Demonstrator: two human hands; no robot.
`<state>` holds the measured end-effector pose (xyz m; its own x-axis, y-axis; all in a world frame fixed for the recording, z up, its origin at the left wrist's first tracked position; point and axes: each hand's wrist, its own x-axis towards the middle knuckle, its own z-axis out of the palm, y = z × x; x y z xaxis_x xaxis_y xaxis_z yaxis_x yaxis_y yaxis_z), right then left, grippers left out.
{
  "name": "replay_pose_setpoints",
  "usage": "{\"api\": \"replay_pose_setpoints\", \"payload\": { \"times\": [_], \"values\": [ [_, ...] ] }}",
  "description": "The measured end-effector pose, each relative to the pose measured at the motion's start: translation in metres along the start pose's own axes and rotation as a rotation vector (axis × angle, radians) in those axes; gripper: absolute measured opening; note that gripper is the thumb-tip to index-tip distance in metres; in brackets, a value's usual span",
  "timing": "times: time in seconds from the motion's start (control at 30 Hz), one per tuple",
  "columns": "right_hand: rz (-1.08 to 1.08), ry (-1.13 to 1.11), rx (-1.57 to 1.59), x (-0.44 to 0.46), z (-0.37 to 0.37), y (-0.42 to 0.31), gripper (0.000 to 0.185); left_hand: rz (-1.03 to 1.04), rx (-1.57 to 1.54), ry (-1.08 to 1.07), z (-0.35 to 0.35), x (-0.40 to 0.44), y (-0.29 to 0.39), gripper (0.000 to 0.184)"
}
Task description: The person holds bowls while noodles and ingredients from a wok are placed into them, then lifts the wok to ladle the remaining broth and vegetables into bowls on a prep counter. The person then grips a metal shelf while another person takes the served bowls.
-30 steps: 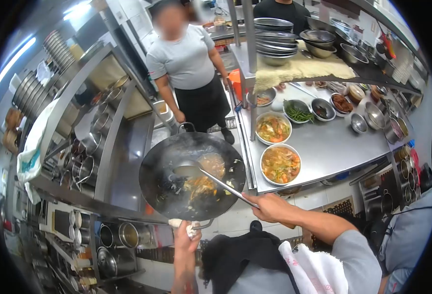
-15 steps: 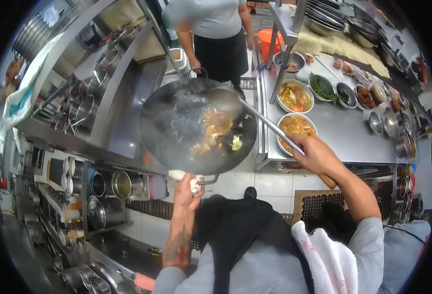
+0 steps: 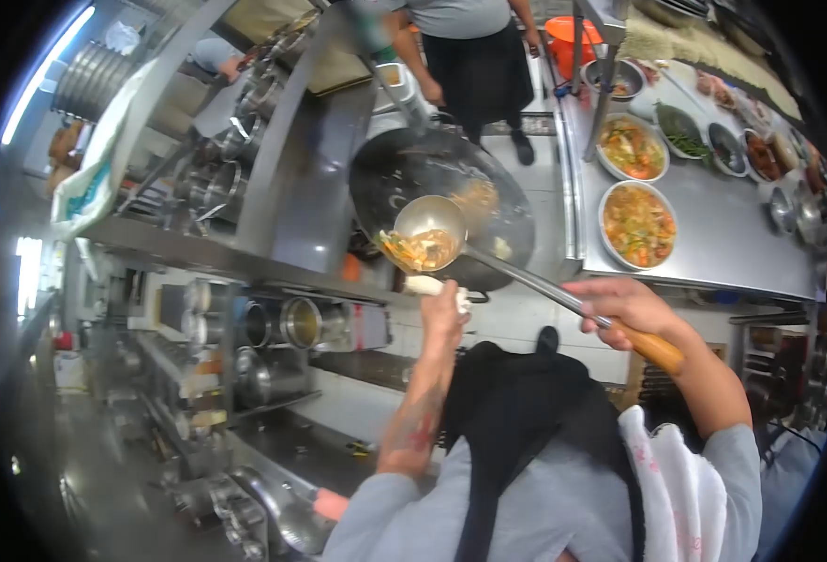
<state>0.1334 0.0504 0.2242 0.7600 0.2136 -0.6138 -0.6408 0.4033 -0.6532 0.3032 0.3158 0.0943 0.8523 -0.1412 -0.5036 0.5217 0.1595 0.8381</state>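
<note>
Tipping seems the likeliest trouble: wok [image 3: 390, 169] could swing if the left hand [image 3: 442, 316], closed, slips; ladle [image 3: 535, 288] could spill if the right hand [image 3: 634, 311], curled loosely round its handle [image 3: 655, 348], rolls. Wok just beyond left hand; ladle reaching forward-left from right; food [image 3: 420, 250] in ladle, just ahead of left hand; cloth [image 3: 423, 285] bunched inside left hand.

We are finding open room over the bare surface [image 3: 741, 239] to the right of the nearer filled bowl [image 3: 603, 234], and a gap between the left hand [image 3: 442, 318] and the right hand [image 3: 631, 314], on the near side of the slanting ladle [image 3: 535, 285]. The ladle and the wok [image 3: 385, 173] are blocking passage ahead; a metal rack [image 3: 282, 140] is closing off the left.
</note>
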Motion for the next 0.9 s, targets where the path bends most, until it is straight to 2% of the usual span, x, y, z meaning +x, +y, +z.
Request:
{"api": "replay_pose_setpoints", "payload": {
  "times": [0.07,0.1,0.17,0.2,0.27,0.33,0.4,0.47,0.5,0.53,0.57,0.6,0.7,0.73,0.8,0.9],
  "values": [
    [-0.002,-0.228,0.353,-0.001,-0.017,0.025,0.055,-0.052,-0.016,0.005,-0.011,-0.007,0.002,0.008],
    [-0.013,-0.247,0.360,0.002,-0.020,0.039,0.055,-0.090,-0.018,0.006,-0.016,-0.014,0.009,0.007],
    [0.082,-0.320,0.673,0.017,-0.022,0.066,0.055,-0.178,-0.075,-0.022,-0.028,-0.025,0.012,0.012],
    [0.092,-0.324,0.677,0.030,-0.020,0.071,0.055,-0.193,-0.086,-0.049,-0.041,-0.028,0.007,0.016],
    [0.000,-0.193,0.396,0.054,0.004,0.066,0.055,-0.313,-0.152,-0.169,-0.067,-0.036,0.009,0.018],
    [0.002,-0.131,0.259,0.074,0.011,0.056,0.055,-0.393,-0.266,-0.105,-0.075,-0.041,0.010,0.027],
    [0.032,-0.086,0.205,0.080,0.010,0.040,0.055,-0.416,-0.359,-0.187,-0.081,-0.050,0.012,0.016],
    [0.051,-0.038,0.155,0.079,0.006,0.035,0.055,-0.417,-0.343,-0.222,-0.083,-0.052,0.010,0.018],
    [0.049,-0.020,0.128,0.077,0.000,0.030,0.053,-0.404,-0.237,-0.197,-0.080,-0.057,0.012,0.023],
    [0.037,0.002,0.097,0.073,-0.006,0.019,0.051,-0.389,-0.130,-0.283,-0.093,-0.050,0.002,0.028],
    [-0.014,0.048,0.023,0.058,-0.004,0.008,0.048,-0.347,-0.067,-0.275,-0.084,-0.057,0.009,0.030],
    [-0.023,0.067,0.010,0.050,-0.012,0.004,0.047,-0.343,-0.206,-0.090,-0.073,-0.055,0.006,0.029],
    [-0.059,0.072,0.137,0.012,-0.026,-0.005,0.050,-0.334,-0.354,-0.309,-0.064,-0.052,0.017,0.011],
    [-0.082,0.110,0.188,-0.004,-0.025,-0.005,0.051,-0.333,-0.356,-0.330,-0.056,-0.049,0.021,0.011],
    [-0.117,0.155,0.242,-0.036,-0.026,-0.003,0.052,-0.306,-0.408,-0.288,-0.039,-0.045,0.032,0.016],
    [-0.233,0.178,0.454,-0.079,-0.036,0.016,0.050,-0.238,-0.368,-0.250,-0.015,-0.031,0.044,0.013]
  ]
}}
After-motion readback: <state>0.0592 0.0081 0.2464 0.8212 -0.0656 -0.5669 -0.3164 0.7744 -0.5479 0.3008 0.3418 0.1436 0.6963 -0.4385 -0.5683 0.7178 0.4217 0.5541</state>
